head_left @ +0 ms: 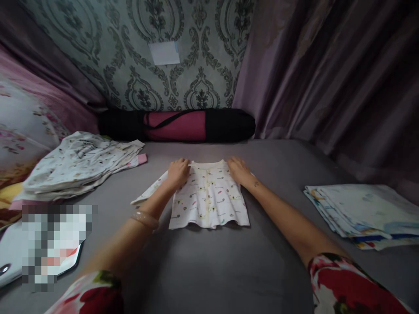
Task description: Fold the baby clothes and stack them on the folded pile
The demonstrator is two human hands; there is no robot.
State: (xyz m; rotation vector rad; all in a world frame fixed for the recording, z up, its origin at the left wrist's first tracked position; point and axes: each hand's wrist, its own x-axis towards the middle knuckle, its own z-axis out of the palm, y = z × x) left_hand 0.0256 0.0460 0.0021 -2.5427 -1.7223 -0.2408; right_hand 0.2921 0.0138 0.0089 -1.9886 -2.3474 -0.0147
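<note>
Small printed shirt (209, 196) lies flat on a grey sheet (209, 274), centred on the clock face; its cloth looks light, limp, easily creased. Left hand (179, 172), at 10 o'clock, and right hand (239, 171), at 2, rest on it; I cannot tell whether they grip. Collar (207, 165), at 12: best held just beside.

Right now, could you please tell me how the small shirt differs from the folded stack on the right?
The small shirt lies spread out, while the folded stack is layered. The left hand and right hand touch the small shirt; neither touches the folded stack. Both are pale, patterned, and lie on the grey sheet.
</note>
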